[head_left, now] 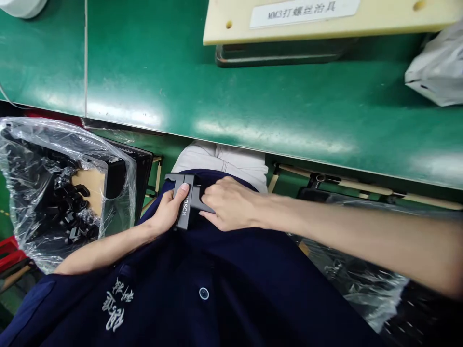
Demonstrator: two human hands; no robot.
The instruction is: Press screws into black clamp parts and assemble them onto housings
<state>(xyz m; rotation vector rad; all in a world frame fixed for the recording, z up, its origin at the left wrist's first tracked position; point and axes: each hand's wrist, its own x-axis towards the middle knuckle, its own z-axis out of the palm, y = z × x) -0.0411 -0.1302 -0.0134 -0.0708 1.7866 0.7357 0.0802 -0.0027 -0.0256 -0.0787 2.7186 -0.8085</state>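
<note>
Below the edge of the green table point(253, 96), over my lap, both hands grip a dark grey plastic part point(188, 200) with white BOSCH lettering. My left hand point(167, 211) wraps it from the left, thumb lying along its top. My right hand point(228, 203) closes on its right end, fingers curled over it. The underside of the part is hidden by my dark blue shirt point(202, 279).
At my left, a plastic-lined black bin point(65, 188) holds several small black parts. Another plastic-lined bin point(361, 284) sits low at my right. On the table are a cream jig board with a label point(307, 19) over a dark tray point(275, 53), and a white bag point(439, 67).
</note>
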